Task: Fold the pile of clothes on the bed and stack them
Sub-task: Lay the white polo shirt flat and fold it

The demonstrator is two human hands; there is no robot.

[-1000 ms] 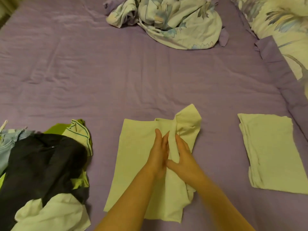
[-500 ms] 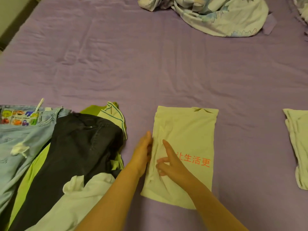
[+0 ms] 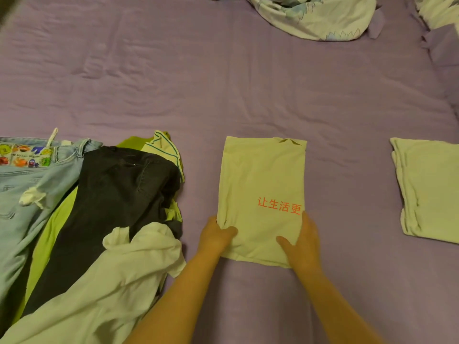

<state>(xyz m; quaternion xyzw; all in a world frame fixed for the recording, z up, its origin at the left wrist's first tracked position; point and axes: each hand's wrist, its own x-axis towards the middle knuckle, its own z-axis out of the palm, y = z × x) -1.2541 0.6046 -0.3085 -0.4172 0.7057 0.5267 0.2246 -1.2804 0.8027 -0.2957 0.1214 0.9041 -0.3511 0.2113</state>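
A pale yellow T-shirt with red printed characters lies folded into a long rectangle on the purple bed. My left hand grips its near left corner, thumb on top. My right hand grips the near right corner the same way. At the left lies the unfolded pile: black trousers, light blue jeans, a lime green garment and a white shirt. At the right edge lies a folded pale garment.
A crumpled floral duvet lies at the far side of the bed. A floral pillow sits in the far right corner. Bare purple sheet stretches between the folded shirt and the folded garment on the right.
The shirt's right side was folded over, leaving a neat rectangle. Both hands slid from its middle down to its near corners and took hold. The view shifted left and down.
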